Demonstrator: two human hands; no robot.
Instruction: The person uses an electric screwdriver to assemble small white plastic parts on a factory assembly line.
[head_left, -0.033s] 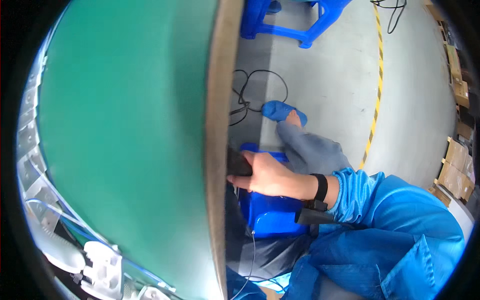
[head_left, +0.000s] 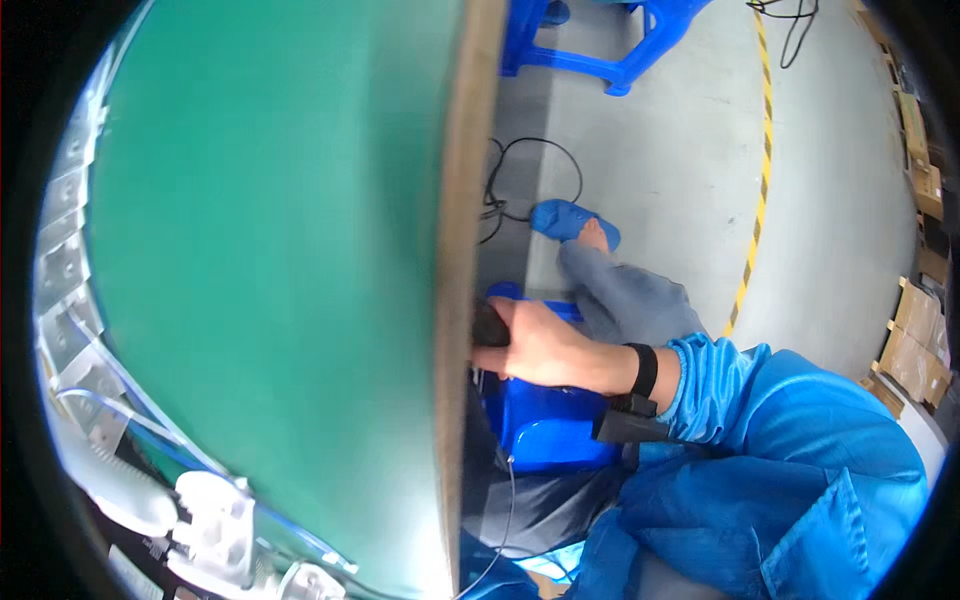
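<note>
Since the earlier frame, the green table [head_left: 270, 200] had shifted rightward in view, covering more of the dark object [head_left: 490, 325]. White fittings [head_left: 215, 520] lined the table's left side. Just right of the table's edge, the right hand [head_left: 540, 345] had thumb and fingers closed around that object; hasty lifting could have caught it on the edge. Well right of the table stood cardboard boxes [head_left: 915, 340], contents not visible.

The right arm [head_left: 800, 410], in a glossy blue fabric sleeve bunched above the nearly straight wrist [head_left: 605, 368], comes in from four o'clock. The bare right hand [head_left: 540, 342] reaches toward nine o'clock, fingers [head_left: 490, 359] bent; blur makes their closure hard to judge.
</note>
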